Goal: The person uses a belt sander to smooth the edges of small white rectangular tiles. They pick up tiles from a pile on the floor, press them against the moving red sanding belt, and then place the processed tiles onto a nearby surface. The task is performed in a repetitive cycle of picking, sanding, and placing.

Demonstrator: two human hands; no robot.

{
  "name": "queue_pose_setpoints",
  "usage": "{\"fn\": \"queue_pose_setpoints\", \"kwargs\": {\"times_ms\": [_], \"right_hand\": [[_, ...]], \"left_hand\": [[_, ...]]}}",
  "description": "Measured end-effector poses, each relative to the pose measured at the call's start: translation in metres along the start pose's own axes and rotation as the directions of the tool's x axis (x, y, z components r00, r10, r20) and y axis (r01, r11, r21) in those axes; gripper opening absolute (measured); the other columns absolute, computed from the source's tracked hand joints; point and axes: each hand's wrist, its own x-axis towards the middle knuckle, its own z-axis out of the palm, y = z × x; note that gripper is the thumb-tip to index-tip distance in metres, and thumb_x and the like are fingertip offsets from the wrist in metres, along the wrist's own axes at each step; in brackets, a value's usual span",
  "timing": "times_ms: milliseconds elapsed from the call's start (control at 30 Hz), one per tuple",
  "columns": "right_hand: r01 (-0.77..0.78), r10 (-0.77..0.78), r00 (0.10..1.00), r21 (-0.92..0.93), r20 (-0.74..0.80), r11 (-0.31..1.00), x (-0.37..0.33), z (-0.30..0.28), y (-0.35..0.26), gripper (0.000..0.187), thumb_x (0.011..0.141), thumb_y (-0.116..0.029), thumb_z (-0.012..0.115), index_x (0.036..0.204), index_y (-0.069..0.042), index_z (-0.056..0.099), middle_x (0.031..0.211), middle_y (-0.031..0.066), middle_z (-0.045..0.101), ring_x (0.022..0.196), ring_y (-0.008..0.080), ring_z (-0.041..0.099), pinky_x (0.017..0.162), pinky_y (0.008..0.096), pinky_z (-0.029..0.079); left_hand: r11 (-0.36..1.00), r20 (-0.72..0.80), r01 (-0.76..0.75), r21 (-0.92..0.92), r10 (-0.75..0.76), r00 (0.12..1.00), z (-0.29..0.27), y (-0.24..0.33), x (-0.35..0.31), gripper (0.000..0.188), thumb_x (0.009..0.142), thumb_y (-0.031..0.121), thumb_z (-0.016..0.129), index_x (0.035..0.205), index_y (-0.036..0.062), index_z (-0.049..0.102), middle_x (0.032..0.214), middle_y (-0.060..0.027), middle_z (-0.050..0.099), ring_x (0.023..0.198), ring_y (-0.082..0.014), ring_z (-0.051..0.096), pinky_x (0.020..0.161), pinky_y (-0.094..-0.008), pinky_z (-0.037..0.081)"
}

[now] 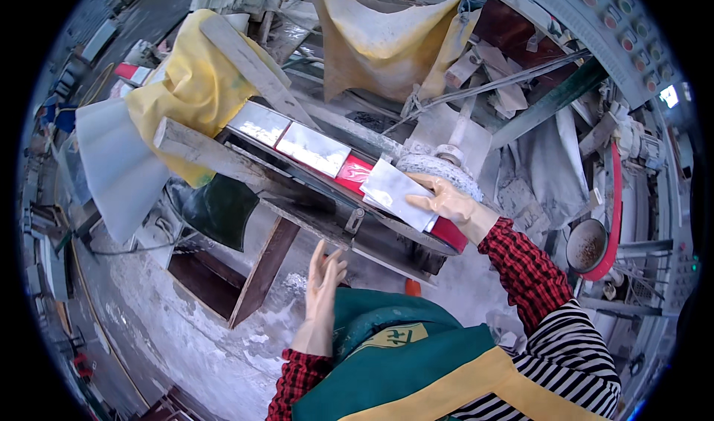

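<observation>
A red conveyor belt (pixel 351 172) runs slantwise across the middle, carrying glossy white rectangular tiles. At its near right end, my gloved right hand (pixel 450 203) grips the edge of a white tile (pixel 398 193), which sits slightly askew over the belt. Two more tiles, a middle tile (pixel 313 149) and a farther tile (pixel 259 123), lie in line to the left. My gloved left hand (pixel 323 283) is raised on the near side of the belt frame, its fingers apart and holding nothing. The underside of the gripped tile is hidden.
Beside the belt end is a dusty round wheel (pixel 439 169). A yellow cloth (pixel 190 86) drapes over the belt's far left part; another yellowish sheet (pixel 387 38) hangs behind. A brown open box (pixel 260 272) stands below. At upper right is a grey button panel (pixel 617 30).
</observation>
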Motion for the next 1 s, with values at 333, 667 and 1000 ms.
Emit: {"fn": "queue_pose_setpoints", "kwargs": {"times_ms": [333, 667, 1000], "right_hand": [[-0.13, -0.174, 0.945, -0.805, -0.278, 0.579, 0.01, 0.007, 0.028, 0.061, 0.1, -0.036, 0.076, 0.157, -0.017, 0.062, 0.124, 0.0222, 0.073, 0.117, 0.0405, 0.068, 0.101, 0.0481, 0.054], [-0.209, -0.55, 0.804, -0.973, -0.227, 0.095, 0.0, 0.039, -0.017, 0.045, 0.078, -0.038, 0.081, 0.117, -0.019, 0.069, 0.084, 0.0105, 0.07, 0.084, 0.0345, 0.07, 0.075, 0.0513, 0.053], [0.337, -0.609, 0.778, -0.921, 0.155, 0.196, 0.093, 0.097, -0.092, 0.065, 0.076, -0.017, 0.09, 0.132, -0.004, 0.059, 0.111, 0.0169, 0.064, 0.109, 0.0384, 0.067, 0.092, 0.0499, 0.056]], "left_hand": [[0.993, 0.075, 0.112, -0.031, -0.109, 0.991, -0.137, 0.017, 0.043, 0.063, 0.116, 0.039, 0.057, 0.172, 0.0194, 0.036, 0.156, -0.016, 0.06, 0.134, -0.0242, 0.061, 0.115, -0.0381, 0.048], [0.985, 0.192, 0.105, 0.137, -0.131, 0.973, -0.085, 0.065, 0.07, 0.064, 0.115, 0.037, 0.06, 0.17, 0.0124, 0.04, 0.154, -0.0149, 0.062, 0.131, -0.0223, 0.064, 0.115, -0.0363, 0.048], [0.987, -0.017, 0.133, 0.095, -0.132, 0.991, -0.083, 0.086, 0.035, 0.063, 0.115, 0.035, 0.061, 0.169, 0.0114, 0.04, 0.156, -0.0169, 0.061, 0.137, -0.0253, 0.062, 0.121, -0.038, 0.047]]}}
